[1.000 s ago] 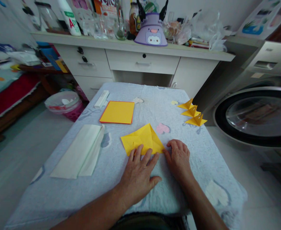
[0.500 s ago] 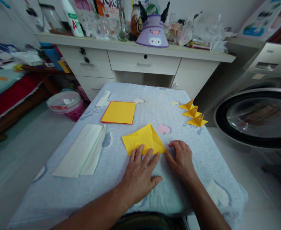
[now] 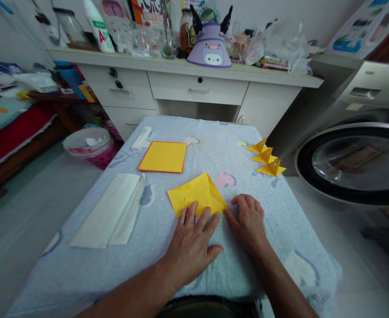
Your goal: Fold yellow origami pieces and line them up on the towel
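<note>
A folded sheet of yellow origami paper (image 3: 196, 193) lies flat in front of me, with creases meeting near its upper point. Across its lower edge my left hand (image 3: 194, 245) rests palm down, fingers spread and open, fingertips pressing on the paper. At the paper's right corner, my right hand (image 3: 249, 221) touches it with the thumb tip; the other fingers lie bent on the cloth, apart from the thumb. A stack of square yellow-orange paper (image 3: 163, 157) is beyond the sheet, to the left. Three folded yellow paper pieces (image 3: 265, 157) stand in a row at the far right.
A patterned light-blue cloth (image 3: 168, 274) covers the table. On its left lie a folded pale tissue (image 3: 110, 212) and a small white box (image 3: 141, 138). Beyond are a white cabinet (image 3: 197, 90) and a pink bin (image 3: 95, 148); an open washing machine door (image 3: 349, 163) is at the right.
The view has shifted slightly. Both hands stay almost in the same place on the yellow paper, with the right thumb at its corner.
</note>
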The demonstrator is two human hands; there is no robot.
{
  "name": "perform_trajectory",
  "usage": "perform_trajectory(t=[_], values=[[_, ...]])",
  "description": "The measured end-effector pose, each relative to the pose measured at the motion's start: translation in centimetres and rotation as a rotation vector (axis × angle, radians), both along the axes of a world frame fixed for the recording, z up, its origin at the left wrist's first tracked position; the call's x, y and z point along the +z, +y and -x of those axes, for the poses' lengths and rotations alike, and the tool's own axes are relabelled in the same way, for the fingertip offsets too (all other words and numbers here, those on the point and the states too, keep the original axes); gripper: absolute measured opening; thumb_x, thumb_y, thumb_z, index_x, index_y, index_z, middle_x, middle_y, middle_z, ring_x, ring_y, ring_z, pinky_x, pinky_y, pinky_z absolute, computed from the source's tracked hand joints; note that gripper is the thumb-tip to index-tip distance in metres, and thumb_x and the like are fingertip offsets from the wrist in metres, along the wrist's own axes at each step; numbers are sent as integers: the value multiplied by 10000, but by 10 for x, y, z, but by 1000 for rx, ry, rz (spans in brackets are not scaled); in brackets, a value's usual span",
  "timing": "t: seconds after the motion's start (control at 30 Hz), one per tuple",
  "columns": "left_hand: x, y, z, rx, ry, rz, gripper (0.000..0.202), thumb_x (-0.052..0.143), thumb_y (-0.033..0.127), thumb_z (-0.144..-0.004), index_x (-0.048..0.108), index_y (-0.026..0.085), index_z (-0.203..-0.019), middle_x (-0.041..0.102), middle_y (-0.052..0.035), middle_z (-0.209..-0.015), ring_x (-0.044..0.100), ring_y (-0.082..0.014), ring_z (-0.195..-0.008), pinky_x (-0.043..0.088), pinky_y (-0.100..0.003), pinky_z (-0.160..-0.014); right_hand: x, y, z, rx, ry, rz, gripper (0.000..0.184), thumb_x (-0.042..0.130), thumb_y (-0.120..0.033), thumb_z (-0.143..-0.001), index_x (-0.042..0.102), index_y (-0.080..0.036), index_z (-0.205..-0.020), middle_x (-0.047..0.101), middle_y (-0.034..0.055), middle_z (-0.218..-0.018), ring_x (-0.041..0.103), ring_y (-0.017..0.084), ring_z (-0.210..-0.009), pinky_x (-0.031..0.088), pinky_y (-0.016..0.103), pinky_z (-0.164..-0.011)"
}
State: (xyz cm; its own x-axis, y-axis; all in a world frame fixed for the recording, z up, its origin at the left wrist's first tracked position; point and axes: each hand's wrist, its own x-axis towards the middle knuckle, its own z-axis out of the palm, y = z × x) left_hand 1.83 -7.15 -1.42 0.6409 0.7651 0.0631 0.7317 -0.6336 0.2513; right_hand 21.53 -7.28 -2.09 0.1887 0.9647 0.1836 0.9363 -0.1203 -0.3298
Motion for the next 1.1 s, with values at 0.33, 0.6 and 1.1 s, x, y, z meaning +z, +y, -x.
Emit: perform_trajectory(t=[0.33,0.6,1.1], values=[[1,-1,0,-3,9,1,688,601,547,-841,368,340,-1454,411,-46,-1487,243,-418,-1393,210,-619,-1118,1,1,0,-32,30,-4,151,506,-317,-894,588,-226,-982,571,80,-1081,489,280,-1020,385,449,-902],[-2,-1,1,-3,-2,-13,720,619,541,-828,349,340,-1464,398,-40,-1494,228,-419,-1400,205,-616,-1125,6,-5,-4,83,66,-8,304,526,-180,-741,561,-207,-1041,553,93,-1145,468,283,-1067,365,458,-938],[4,0,0,-9,37,-1,712,626,538,-826,352,365,-1460,398,-69,-1483,232,-442,-1391,214,-644,-1103,5,-3,-3,68,41,-18,207,508,-225,-836,567,-209,-1034,565,100,-1139,479,277,-1057,371,441,-915]])
